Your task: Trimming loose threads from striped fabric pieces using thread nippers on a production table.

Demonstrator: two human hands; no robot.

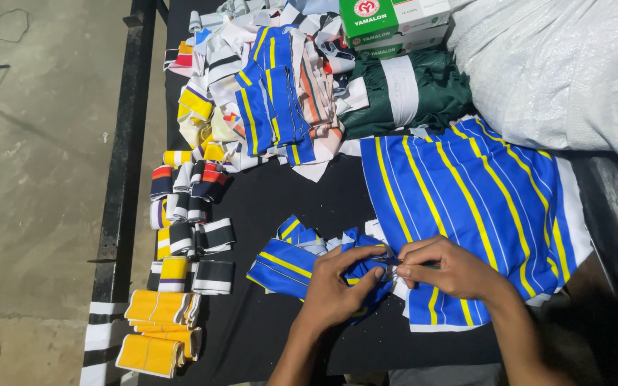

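Head view, looking down on a black table point(287, 207). Left hand point(337, 286) grips a small folded piece of blue cloth with yellow stripes point(363, 263), fingers curled over its top edge. Right hand point(445, 270) is pinched closed at the same spot, fingertips point(403, 271) meeting the left fingertips on the cloth; a thin green thing shows between them, too small to identify. The piece sits near the front middle of the table, partly over the lower left corner of a large flat blue panel with yellow and white stripes point(481, 193).

Just left of the hands: a loose cluster of small blue-and-yellow pieces point(287, 257), touching the held piece.

Left edge of table: rolled rib bands in black, white, red and yellow point(187, 207); below them, stacked yellow bands point(159, 325).

Back of table: a heap of mixed striped scraps point(266, 93), a folded dark green garment point(409, 89), green-and-white cardboard boxes point(395, 21), and a large white woven sack point(559, 64) at the back right.
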